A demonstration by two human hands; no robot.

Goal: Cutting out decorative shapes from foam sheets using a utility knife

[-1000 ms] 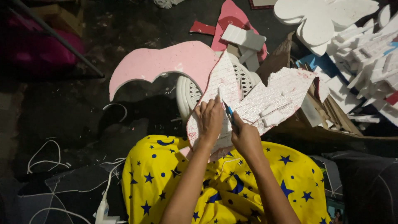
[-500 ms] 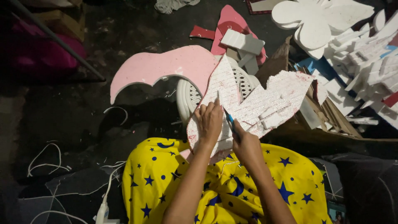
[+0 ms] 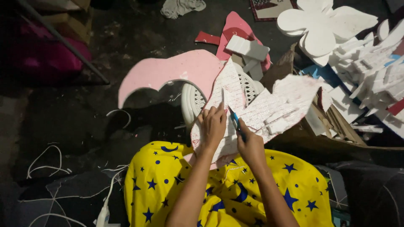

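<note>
The foam cut-out [image 3: 256,113], propped on the lap, looks light, stiff and crumbly: left hand [image 3: 213,126] fingers press its face flat, right hand [image 3: 249,145] fingers pinch a blue cutter [image 3: 234,122].

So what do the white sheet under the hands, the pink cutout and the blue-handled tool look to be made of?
White sheet: probably foam board, matte; thick, stiff, with red-tinged cut edges and pale marks whose nature I cannot tell. Pink cutout: likely the same foam, with a smooth pink face. Blue-handled tool in the right hand: seemingly a plastic grip; blade hidden.
</note>
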